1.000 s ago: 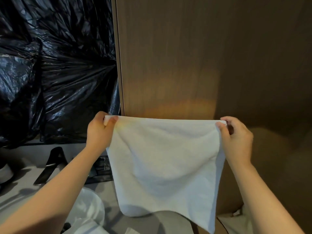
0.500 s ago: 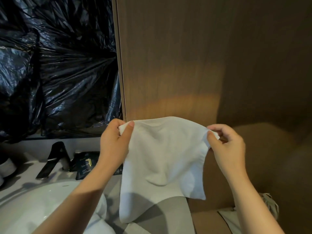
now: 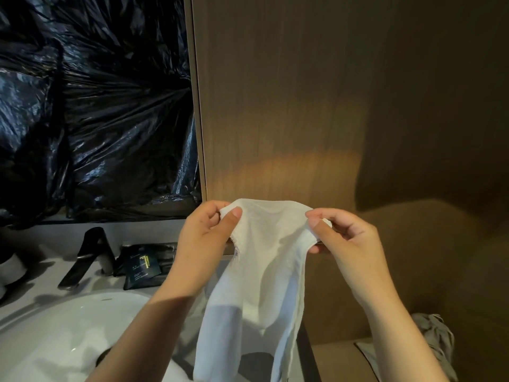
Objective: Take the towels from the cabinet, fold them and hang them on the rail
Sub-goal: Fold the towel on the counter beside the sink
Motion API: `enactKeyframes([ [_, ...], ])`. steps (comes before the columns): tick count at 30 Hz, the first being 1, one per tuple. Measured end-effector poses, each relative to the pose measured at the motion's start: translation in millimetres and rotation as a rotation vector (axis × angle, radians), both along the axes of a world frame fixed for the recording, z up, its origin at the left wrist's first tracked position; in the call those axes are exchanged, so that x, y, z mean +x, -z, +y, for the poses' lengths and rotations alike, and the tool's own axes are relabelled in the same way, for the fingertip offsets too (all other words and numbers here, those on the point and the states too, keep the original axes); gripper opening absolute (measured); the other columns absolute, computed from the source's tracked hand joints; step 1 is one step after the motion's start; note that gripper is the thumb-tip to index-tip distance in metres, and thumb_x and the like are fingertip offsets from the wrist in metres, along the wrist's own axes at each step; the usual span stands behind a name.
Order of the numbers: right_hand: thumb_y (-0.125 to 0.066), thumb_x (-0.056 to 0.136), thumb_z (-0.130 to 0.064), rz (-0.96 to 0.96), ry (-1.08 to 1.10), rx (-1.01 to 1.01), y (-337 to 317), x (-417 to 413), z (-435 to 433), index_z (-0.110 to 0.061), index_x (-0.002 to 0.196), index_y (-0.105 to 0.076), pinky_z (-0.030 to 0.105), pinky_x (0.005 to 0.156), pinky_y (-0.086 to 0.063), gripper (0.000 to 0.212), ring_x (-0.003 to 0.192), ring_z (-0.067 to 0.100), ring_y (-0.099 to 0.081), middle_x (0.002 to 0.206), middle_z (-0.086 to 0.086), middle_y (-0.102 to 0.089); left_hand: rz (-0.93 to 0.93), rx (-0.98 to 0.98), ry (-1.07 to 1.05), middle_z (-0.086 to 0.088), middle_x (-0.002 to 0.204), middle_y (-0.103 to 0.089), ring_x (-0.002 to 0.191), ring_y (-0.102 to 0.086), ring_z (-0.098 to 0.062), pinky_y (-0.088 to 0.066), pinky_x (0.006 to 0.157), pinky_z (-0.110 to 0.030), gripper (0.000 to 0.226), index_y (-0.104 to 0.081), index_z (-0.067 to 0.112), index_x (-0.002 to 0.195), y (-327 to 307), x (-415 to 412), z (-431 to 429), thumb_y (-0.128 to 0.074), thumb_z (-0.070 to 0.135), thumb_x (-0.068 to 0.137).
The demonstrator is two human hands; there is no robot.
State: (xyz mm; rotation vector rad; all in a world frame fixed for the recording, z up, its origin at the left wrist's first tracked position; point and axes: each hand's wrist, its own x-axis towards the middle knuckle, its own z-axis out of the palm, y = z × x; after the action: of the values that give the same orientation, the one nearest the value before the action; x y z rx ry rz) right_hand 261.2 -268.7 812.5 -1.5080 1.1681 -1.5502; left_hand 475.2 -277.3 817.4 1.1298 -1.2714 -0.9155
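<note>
Towel [image 3: 271, 271], white, hangs in a loose fold above the right edge of the sink [image 3: 55, 326]. The left hand [image 3: 203, 241] pinches 1 top corner and the right hand [image 3: 349, 244] pinches the other, each grip closed on cloth. A black faucet [image 3: 82, 260] and a dark packet [image 3: 141, 268] sit behind the sink.

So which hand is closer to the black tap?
Left. The left hand pinches the towel just right of the tap; the right hand holds the towel's other corner, farther right.
</note>
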Motion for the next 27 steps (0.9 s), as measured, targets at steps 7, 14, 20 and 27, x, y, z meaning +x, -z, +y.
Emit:
enactKeyframes([
  [7,-0.072,0.08,-0.028,0.031,-0.135,0.082,-1,6,5,-0.024,0.1,-0.074,0.023,0.071,-0.058,0.021,0.083,0.017,-0.071,0.092,-0.007,-0.073,0.187,0.083,0.076,-0.014,0.088,-0.074,0.077,-0.069,-0.02,-0.059,0.072,-0.027,0.017,-0.067,0.001,0.103,6,2,5,-0.058,0.013,0.094],
  [14,-0.074,0.083,-0.01,0.185,-0.262,0.13,-1,15,9,-0.034,0.1,-0.074,0.015,0.077,-0.054,0.03,0.085,0.006,-0.07,0.08,-0.019,-0.072,0.361,0.168,0.166,-0.015,0.096,-0.074,0.092,-0.072,-0.027,-0.059,0.078,-0.027,0.02,-0.066,-0.001,0.106,6,0,9,-0.061,0.008,0.089],
  [20,-0.073,0.083,-0.022,0.334,-0.114,-0.002,-2,21,8,-0.034,0.089,-0.074,0.021,0.07,-0.057,0.013,0.084,0.01,-0.067,0.09,-0.018,-0.067,0.401,0.171,0.208,-0.014,0.099,-0.074,0.094,-0.072,-0.025,-0.057,0.076,-0.024,0.023,-0.068,0.003,0.106,6,3,10,-0.062,0.012,0.086],
  [27,-0.073,0.083,-0.028,0.369,-0.079,0.007,-1,26,7,-0.037,0.086,-0.07,0.013,0.064,-0.051,0.01,0.088,0.007,-0.062,0.094,-0.02,-0.063,0.472,0.214,0.221,-0.016,0.099,-0.074,0.091,-0.073,-0.023,-0.056,0.074,-0.021,0.03,-0.069,0.0,0.105,7,3,13,-0.067,0.011,0.076],
])
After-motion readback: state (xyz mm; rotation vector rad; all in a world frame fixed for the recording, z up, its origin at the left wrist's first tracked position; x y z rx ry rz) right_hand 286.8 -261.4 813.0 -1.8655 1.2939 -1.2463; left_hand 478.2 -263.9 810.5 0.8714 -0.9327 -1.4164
